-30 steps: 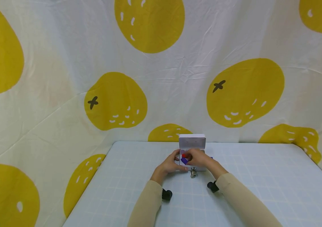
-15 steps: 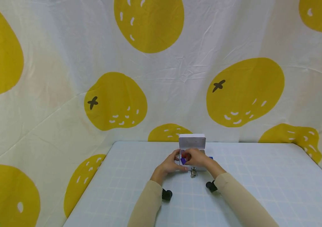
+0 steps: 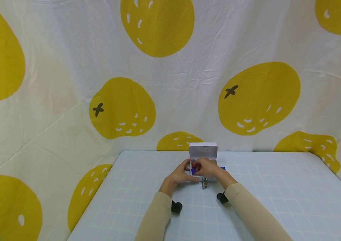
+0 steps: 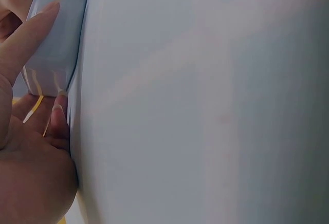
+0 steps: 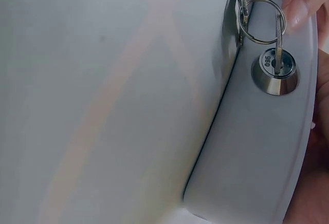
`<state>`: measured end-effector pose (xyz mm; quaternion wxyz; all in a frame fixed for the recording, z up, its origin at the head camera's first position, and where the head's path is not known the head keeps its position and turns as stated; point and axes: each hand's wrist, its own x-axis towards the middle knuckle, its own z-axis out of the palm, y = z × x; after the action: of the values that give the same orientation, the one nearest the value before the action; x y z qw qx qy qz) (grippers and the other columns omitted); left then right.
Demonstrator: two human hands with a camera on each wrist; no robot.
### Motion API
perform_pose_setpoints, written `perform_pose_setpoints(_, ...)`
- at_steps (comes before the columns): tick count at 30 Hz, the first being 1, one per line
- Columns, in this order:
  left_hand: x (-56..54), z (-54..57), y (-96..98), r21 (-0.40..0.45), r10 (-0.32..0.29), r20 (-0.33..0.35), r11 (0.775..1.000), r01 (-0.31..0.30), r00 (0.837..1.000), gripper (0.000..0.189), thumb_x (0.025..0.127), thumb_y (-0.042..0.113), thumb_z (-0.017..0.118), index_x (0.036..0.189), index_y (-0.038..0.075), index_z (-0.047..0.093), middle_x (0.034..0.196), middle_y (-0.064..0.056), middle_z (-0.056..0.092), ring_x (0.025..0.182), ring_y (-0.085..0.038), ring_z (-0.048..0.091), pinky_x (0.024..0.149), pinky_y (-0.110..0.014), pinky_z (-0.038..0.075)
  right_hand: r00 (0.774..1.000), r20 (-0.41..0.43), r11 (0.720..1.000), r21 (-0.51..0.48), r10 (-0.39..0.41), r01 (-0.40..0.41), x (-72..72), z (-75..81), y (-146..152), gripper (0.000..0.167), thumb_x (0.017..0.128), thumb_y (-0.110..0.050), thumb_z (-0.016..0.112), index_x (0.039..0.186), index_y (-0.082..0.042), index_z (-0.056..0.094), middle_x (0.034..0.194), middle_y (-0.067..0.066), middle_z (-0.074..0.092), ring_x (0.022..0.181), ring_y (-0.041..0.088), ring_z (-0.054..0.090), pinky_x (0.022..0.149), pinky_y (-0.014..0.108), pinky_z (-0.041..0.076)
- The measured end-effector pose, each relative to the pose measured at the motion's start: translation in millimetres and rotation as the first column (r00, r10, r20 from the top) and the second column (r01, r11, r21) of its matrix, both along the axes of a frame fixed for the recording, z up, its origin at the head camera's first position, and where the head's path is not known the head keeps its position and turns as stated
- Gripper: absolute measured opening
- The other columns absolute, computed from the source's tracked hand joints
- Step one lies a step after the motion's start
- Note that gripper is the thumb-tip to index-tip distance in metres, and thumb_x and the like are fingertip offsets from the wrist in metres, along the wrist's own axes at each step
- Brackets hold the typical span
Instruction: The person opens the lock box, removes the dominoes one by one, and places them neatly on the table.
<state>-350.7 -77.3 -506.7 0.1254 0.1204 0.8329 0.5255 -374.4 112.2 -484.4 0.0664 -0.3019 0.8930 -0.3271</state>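
A small white lockbox stands on the table with its lid raised. My left hand grips its left end, the thumb lying along the front wall and the other fingers round the side, as the left wrist view shows. Inside the box, my right hand pinches a small blue piece with curled fingers near the left wall. Just behind it is a bit of red, mostly covered by the fingers. In the right wrist view a key sits in the front lock, with a key ring hanging from it.
Another blue piece lies right beside the box, partly hidden by the right wrist. The light checked table ends at a white curtain printed with yellow fruit. Black wrist cameras sit under both forearms.
My right hand and forearm have shifted slightly left, the blue piece with them. Less red shows, and more of the blue piece outside the box. The left hand stays in place.
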Motion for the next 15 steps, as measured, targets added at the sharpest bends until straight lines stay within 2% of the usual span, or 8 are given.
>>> perform_pose_setpoints(15,1.8,3.1,-0.1,0.001,0.002,-0.007,1.000,-0.002,1.000,0.091,0.077,0.016,0.092,0.153,0.024,0.043,0.148,0.002,0.050,0.117,-0.023,0.047,0.095,-0.042,0.042,0.999,-0.044,1.000,0.021,0.017,-0.016,2.1,3.1,-0.4,0.021,0.087,-0.004,0.080,0.106,0.002,0.072,0.084,0.003,0.067,0.075,0.014,0.057,0.073,0.031,0.052)
